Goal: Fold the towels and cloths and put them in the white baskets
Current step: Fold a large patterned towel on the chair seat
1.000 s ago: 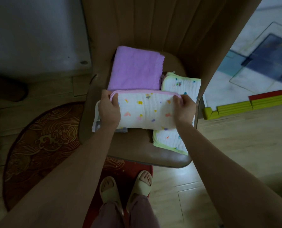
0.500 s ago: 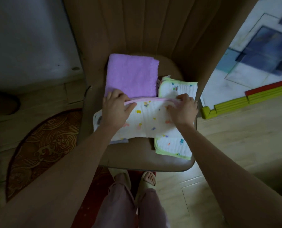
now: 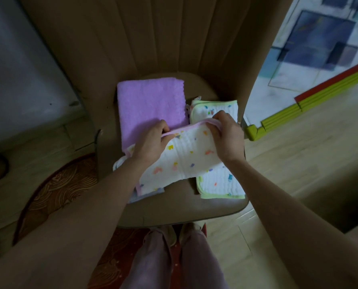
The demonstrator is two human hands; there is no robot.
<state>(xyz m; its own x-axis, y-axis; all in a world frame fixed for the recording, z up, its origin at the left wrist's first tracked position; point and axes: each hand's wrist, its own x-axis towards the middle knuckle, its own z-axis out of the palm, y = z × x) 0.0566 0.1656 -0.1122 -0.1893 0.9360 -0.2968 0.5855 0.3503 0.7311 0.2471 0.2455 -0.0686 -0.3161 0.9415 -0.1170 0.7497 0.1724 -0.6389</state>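
Observation:
A white cloth with a pink border and coloured spots point(image 3: 186, 161) lies folded on the brown chair seat point(image 3: 174, 211). My left hand point(image 3: 151, 142) pinches its far edge at the left. My right hand point(image 3: 226, 136) grips the same pink edge at the right and lifts it a little. Behind them a folded purple towel point(image 3: 149, 105) lies flat on the seat. A white cloth with a green border point(image 3: 219, 186) lies under the right side of the pink-edged one. A bluish cloth corner point(image 3: 146, 195) peeks out beneath it at the front left. No white basket is in view.
The chair's tall ribbed back point(image 3: 163, 38) rises behind the seat. A dark patterned rug point(image 3: 55, 188) covers the floor to the left. Green and red play-mat edging point(image 3: 311, 105) lies on the wooden floor at the right. My legs point(image 3: 174, 259) stand below the seat.
Both hands moved from the cloth's side ends to its far pink edge and took hold of it. The right end now lifts off the seat.

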